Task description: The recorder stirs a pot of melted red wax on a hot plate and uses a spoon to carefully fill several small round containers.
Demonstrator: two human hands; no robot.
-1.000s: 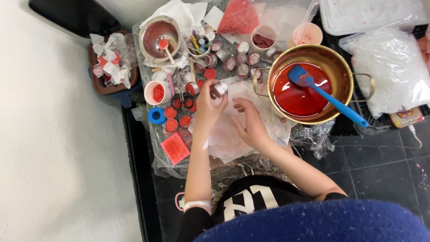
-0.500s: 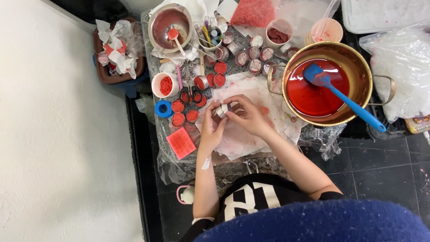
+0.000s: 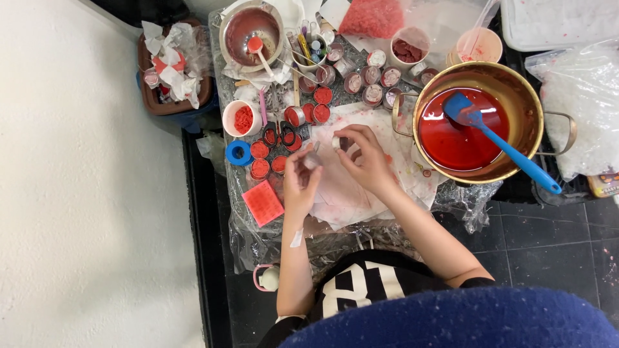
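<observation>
1. While it sits pinched at the fingertips of the right hand [image 3: 367, 158], the small round tin [image 3: 336, 142] hangs just above the stained paper sheet [image 3: 348, 187], probably so drips land there.
2. The left hand [image 3: 302, 177] is closed on something small and pale; what it is I cannot tell.
3. Filled red tins [image 3: 267, 158] cluster just left of the hands, beside a blue tape roll [image 3: 238, 153], likely parked as done.
4. The brass pot [image 3: 480, 129] of red liquid, blue spatula [image 3: 500, 142] resting in it, stands near on the right, within reach.
5. Half a second ago both hands met over the tin; now they are apart, the left drawn back toward the body.
</observation>
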